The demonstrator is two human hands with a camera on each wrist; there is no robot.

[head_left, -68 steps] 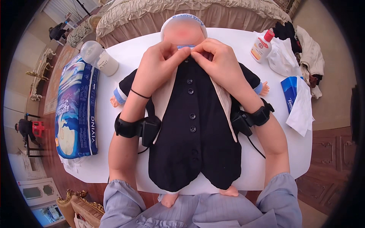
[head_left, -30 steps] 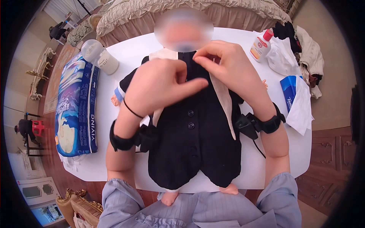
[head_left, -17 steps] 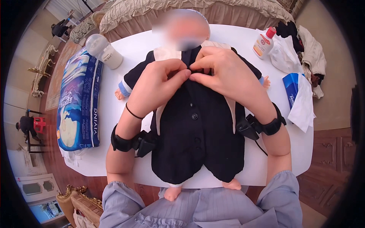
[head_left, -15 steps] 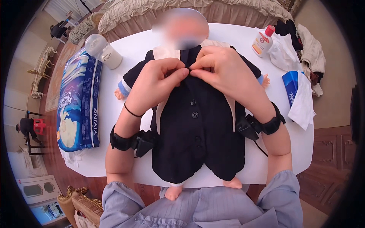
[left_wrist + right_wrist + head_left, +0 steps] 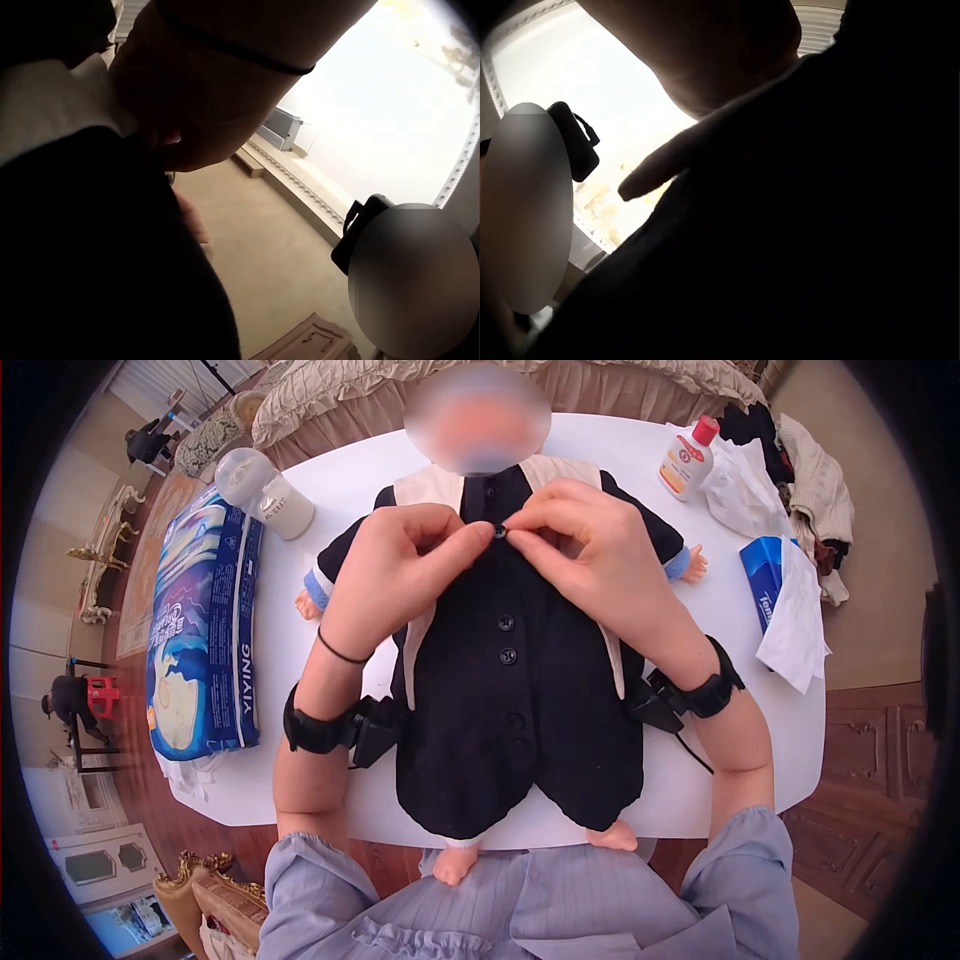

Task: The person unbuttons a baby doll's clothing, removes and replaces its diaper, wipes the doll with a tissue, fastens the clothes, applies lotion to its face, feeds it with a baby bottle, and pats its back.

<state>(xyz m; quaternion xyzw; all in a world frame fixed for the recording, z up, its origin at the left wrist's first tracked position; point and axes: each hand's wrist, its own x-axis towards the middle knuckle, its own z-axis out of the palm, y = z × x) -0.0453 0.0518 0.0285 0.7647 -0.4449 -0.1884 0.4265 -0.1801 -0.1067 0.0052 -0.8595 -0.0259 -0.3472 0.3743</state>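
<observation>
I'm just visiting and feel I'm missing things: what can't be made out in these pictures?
Head: the doll's face, blurred over.
Head: whether the pinched button is through its hole; left hand and right hand crowd it.
Head: fine print on the red-capped bottle, too small.
Left wrist: the black garment's buttons, lost in shadow.

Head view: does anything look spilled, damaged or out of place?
No spill or damage shows. One oddity: the doll has its foot at left in this view jutting past the near edge of the table, so it overhangs.
</observation>
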